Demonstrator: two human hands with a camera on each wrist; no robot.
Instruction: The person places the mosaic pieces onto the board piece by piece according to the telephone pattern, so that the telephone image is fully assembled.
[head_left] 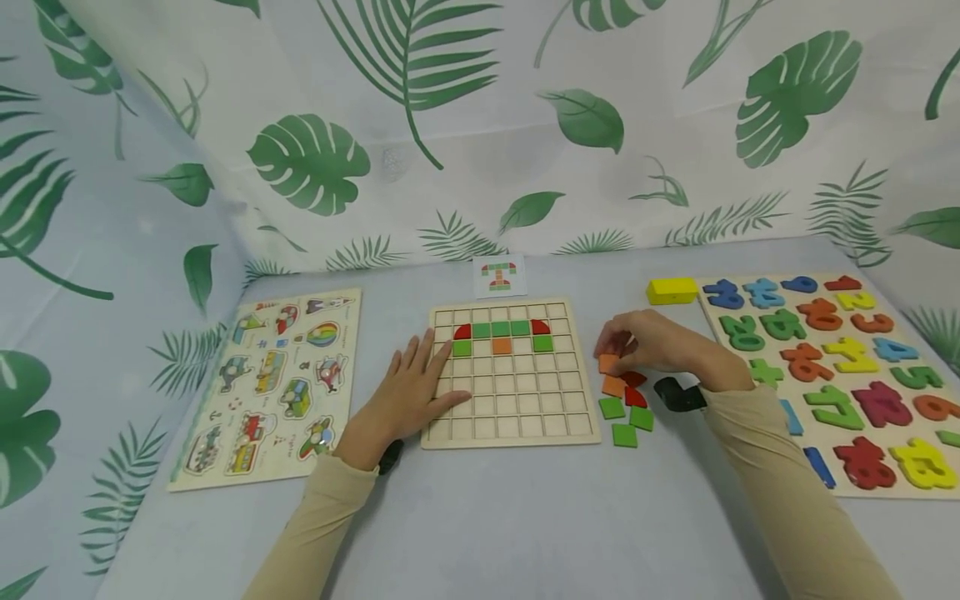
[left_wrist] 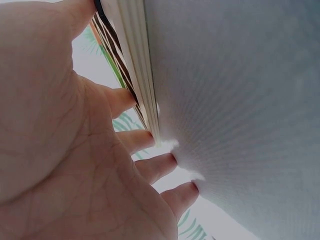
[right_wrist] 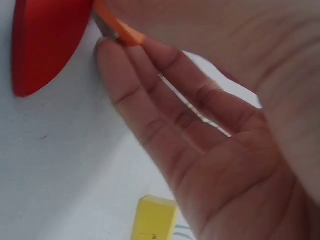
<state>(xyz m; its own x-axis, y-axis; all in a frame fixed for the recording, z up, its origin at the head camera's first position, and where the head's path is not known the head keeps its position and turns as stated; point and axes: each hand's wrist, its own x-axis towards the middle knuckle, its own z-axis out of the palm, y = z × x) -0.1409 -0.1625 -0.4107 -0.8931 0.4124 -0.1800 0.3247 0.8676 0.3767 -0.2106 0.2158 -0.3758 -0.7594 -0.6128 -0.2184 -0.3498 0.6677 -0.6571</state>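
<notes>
My left hand (head_left: pixel 405 392) rests with spread fingers on the left edge of a square wooden grid board (head_left: pixel 510 427); in the left wrist view its fingertips meet the board's side (left_wrist: pixel 137 65). Near the board's top sit several green squares (head_left: pixel 500 329), an orange square (head_left: pixel 501 345) and a red rounded piece (head_left: pixel 462 332) at each end of the row. Right of the board, my right hand (head_left: pixel 651 343) pinches an orange square tile (head_left: pixel 608 363) between thumb and fingers. Below it lie another orange tile (head_left: pixel 613 386), red rounded pieces (head_left: pixel 636 398) and green tiles (head_left: pixel 624 435).
A small pattern card (head_left: pixel 500 287) lies behind the board. To the left is a picture puzzle (head_left: pixel 262 333) with vehicles. On the right lie a number puzzle (head_left: pixel 862 287) and a yellow block (head_left: pixel 672 292). A leaf-print cloth (head_left: pixel 465 183) hangs behind.
</notes>
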